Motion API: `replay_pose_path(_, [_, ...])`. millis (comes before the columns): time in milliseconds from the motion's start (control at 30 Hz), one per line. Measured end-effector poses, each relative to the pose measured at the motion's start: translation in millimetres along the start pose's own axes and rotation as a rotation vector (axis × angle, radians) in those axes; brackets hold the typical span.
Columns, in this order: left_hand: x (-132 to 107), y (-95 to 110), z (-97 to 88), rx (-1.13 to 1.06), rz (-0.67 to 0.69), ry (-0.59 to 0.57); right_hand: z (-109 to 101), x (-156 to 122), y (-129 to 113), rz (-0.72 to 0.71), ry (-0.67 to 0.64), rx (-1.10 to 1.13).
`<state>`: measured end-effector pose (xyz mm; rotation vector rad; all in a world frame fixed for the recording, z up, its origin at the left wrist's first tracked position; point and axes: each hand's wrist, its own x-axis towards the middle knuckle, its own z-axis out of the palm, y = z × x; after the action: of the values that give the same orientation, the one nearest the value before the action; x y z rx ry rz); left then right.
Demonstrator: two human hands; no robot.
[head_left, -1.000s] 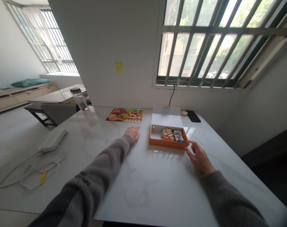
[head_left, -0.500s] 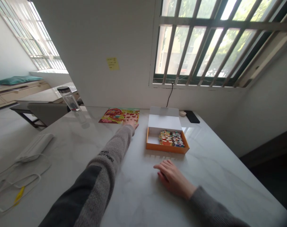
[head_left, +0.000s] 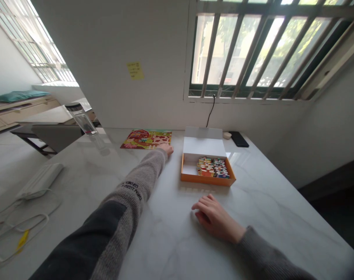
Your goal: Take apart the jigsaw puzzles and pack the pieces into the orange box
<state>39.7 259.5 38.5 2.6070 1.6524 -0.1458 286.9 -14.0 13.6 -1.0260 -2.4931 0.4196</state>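
My left hand (head_left: pixel 166 148) reaches far across the table to the near right corner of a colourful farm picture sheet (head_left: pixel 142 139). Its fingers look curled in, with the tips hidden, so I cannot make out whether they grip the sheet. The sheet lies flat by the wall, showing a red barn and a spotted cow pattern. My right hand (head_left: pixel 213 217) rests on the table, loosely bent, holding nothing. Beyond it stands an orange box (head_left: pixel 206 179) with its white lid (head_left: pixel 204 146) raised. Many small colourful pieces (head_left: pixel 213 167) fill the box's right part.
A black phone (head_left: pixel 239 139) and a small round pale object (head_left: pixel 227 135) lie behind the box. To the left are a clear bottle (head_left: pixel 85 121), a white box-like device (head_left: pixel 42 181) and a white cable (head_left: pixel 34 221) with a yellow tag. The wall (head_left: pixel 153 105) borders the far edge.
My left hand has drawn in from spread fingers on the sheet to a curled shape at its near right corner. My right hand has barely moved. The view has tilted slightly.
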Motion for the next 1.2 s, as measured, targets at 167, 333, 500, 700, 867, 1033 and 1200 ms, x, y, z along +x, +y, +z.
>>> replay_pose_path(167, [-4.8, -0.4, 0.2, 0.092, -0.063, -0.004, 0.6, 0.7, -0.5, 0.015, -0.024, 0.002])
replay_pose_path(333, [-8.7, 2.7, 3.8, 0.143, -0.066, -0.023, -1.1, 0.7, -1.7, 0.025, -0.023, 0.007])
replay_pose_path(500, [-15.4, 7.3, 5.3, 0.165, -0.044, -0.027, -1.2, 0.0, 0.0, 0.041, -0.03, 0.009])
replay_pose_path(700, [-33.2, 13.0, 3.7, 0.192, 0.008, -0.035, -0.9, -0.1, 0.8, 0.06, -0.033, 0.006])
replay_pose_path(867, [-67.8, 17.7, 12.2, 0.233, 0.06, -0.001, -0.7, -0.4, 1.5, 0.069, -0.052, 0.004])
replay_pose_path(1033, [-111.0, 28.1, 23.3, 0.274, 0.121, 0.03, 1.2, -0.6, 3.1, 0.061, -0.051, 0.0])
replay_pose_path(1200, [-156.2, 51.1, 31.5, 0.298, 0.172, 0.069, 2.7, -1.1, 3.5, 0.057, -0.036, -0.012])
